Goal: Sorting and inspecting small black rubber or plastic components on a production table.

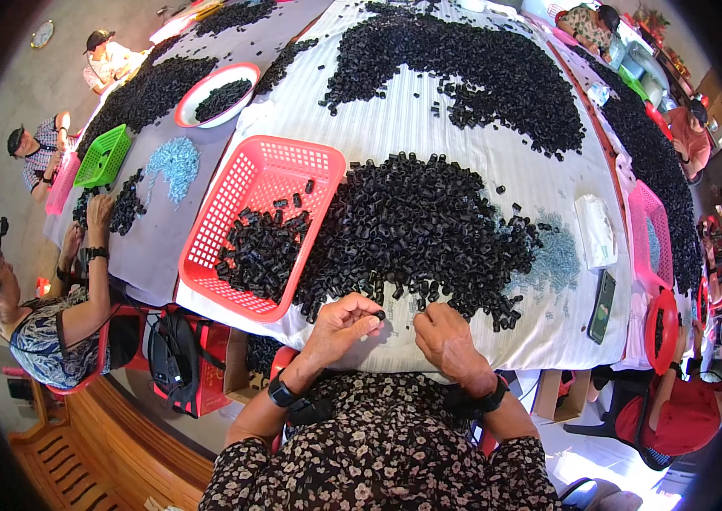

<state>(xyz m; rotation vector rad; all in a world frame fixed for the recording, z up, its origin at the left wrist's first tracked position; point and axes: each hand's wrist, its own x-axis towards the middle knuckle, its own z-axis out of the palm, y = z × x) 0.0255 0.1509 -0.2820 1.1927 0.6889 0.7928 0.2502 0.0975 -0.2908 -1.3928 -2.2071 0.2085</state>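
Note:
My left hand [345, 330] is closed in a pinch on a small black plastic part [380, 315], short and tube-like. Just beside it, my right hand [452, 343] has its fingers bent together low over the cloth; whatever they hold is too small or hidden to make out. Right beyond both hands lies a large heap of similar black parts [416, 226]. Small pale blue pieces [555, 262] are spread at the heap's right side. To the left, a red perforated basket [333, 166] contains many loose black parts.
On the right lie a white packet [596, 230], a phone [602, 307] and a pink basket [649, 234]. A bigger black pile [463, 64] covers the far table. Left, a co-worker [80, 319] sits near a green basket [103, 156] and a white-and-red bowl [199, 88].

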